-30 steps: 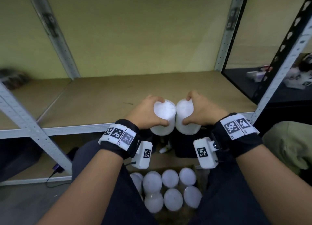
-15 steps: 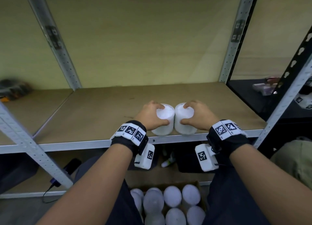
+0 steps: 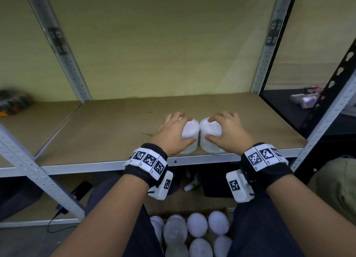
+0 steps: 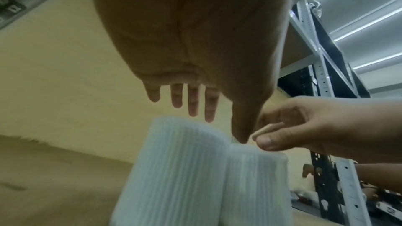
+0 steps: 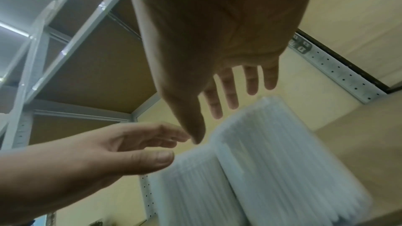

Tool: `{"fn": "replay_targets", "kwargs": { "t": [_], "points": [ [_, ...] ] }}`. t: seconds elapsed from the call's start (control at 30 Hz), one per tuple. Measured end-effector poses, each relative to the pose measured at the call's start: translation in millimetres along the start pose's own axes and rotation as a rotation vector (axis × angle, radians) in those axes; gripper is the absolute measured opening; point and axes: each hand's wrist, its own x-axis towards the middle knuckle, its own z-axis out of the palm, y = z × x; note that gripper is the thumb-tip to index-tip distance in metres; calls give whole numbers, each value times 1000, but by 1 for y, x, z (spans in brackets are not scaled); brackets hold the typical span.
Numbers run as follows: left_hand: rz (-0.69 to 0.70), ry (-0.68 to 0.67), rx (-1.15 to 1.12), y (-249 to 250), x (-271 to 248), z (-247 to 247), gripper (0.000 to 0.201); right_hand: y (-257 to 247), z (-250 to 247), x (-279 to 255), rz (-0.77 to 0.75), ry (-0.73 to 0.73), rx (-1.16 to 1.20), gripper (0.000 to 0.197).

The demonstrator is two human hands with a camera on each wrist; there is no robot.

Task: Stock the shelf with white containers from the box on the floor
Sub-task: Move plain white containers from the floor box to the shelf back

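Head view, centre of frame: two white containers, left one (image 3: 189, 135) and right one (image 3: 211, 134), stand upright and touching near the front edge of the shelf (image 3: 107, 133). The left hand (image 3: 173, 135) and right hand (image 3: 227, 130) arch over their tops; the wrist views show the fingers straight and released, holding nothing. This looks like the letting-go step. Next comes a reach down to the box (image 3: 192, 211) at lower centre for more containers.

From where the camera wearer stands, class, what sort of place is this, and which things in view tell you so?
Most likely a stockroom or storage area. Metal racking with perforated uprights carries a bare board shelf; two white containers stand near its front edge, and a cardboard box of more sits on the floor below.
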Motion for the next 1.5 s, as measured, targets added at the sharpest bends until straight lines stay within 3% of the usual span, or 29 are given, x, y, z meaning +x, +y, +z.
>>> {"fn": "replay_targets", "kwargs": {
  "t": [0.17,0.4,0.93,1.17,1.5],
  "points": [
    [65,101,21,12,-9,2,38,-11,-2,-18,-53,53,-42,37],
    [18,83,108,14,-14,14,37,-9,4,-25,-79,55,-66,35],
    [15,156,58,12,-5,19,35,-2,15,-16,-62,123,-31,33],
    [-10,109,34,13,24,21,34,7,8,7,11,90,-46,32],
    [-77,30,2,3,105,33,37,34,6,77,161,6,3,33]
  ]
}}
